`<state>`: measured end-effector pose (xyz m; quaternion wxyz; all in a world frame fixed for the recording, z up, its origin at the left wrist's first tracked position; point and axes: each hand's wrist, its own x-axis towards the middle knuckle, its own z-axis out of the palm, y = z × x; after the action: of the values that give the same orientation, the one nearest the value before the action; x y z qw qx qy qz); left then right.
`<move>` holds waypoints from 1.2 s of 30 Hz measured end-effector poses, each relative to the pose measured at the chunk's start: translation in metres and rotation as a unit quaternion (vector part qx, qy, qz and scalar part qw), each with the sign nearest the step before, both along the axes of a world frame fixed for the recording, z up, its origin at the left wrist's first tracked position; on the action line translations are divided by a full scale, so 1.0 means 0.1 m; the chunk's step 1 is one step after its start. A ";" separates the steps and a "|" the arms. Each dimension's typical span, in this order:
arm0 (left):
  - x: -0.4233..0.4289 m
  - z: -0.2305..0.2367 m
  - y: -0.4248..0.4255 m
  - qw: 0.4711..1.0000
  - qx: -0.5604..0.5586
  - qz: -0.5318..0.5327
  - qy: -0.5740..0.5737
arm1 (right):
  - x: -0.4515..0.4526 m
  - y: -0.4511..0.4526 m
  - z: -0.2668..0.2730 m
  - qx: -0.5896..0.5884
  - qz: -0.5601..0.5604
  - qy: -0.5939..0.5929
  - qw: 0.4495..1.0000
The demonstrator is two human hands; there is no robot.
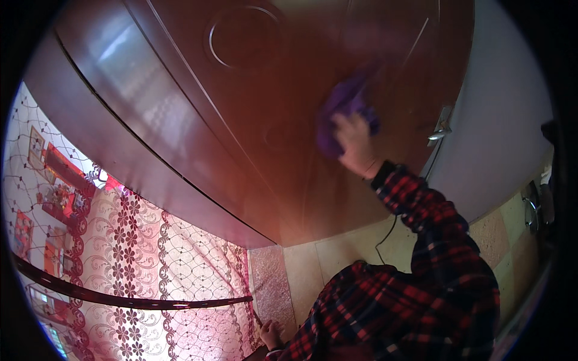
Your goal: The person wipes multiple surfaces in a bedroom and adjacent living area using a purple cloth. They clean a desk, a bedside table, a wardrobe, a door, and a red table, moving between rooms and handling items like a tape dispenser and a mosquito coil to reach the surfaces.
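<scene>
My right hand [356, 142], blurred, presses a crumpled purple cloth [336, 119] against the brown panelled door [280, 113]. The cloth spreads out beyond my fingertips, up and to the left. A metal lever handle [439, 133] is fixed near the door's right edge. Low in the view, my left hand [271, 335] is beside the lower end of a thin dark piece, below the tip of a dark curved glossy bar [180, 304]. Its fingers look bent; whether they grip anything cannot be told.
A patterned lace curtain [131, 270] hangs at the left behind the curved bar. Pale floor tiles [343, 248] lie below the door, with a dark cable [384, 239] running down near my sleeve. A plain pale surface [496, 113] stands at the right.
</scene>
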<state>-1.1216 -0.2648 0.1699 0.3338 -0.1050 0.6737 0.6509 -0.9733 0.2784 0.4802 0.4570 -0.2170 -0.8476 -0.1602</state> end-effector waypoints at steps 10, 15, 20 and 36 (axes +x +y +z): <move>0.10 0.31 0.26 0.999 -0.039 -0.017 0.029 | -0.86 -0.17 0.45 0.133 0.235 -0.166 0.949; 0.23 0.69 0.62 0.996 -0.034 -0.080 0.008 | -0.40 0.24 1.56 0.205 0.113 -0.030 0.972; 0.30 0.80 0.78 0.997 -0.015 -0.074 -0.009 | 0.95 0.89 2.33 0.258 -0.153 0.227 0.926; 0.63 -0.11 0.09 0.996 -0.034 0.074 0.040 | -0.67 0.36 3.05 0.268 0.007 0.214 0.939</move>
<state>-1.0591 -0.2557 0.1588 0.2538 -0.1397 0.6985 0.6544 -1.0401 0.3148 0.7847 0.6697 -0.1096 -0.6570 -0.3282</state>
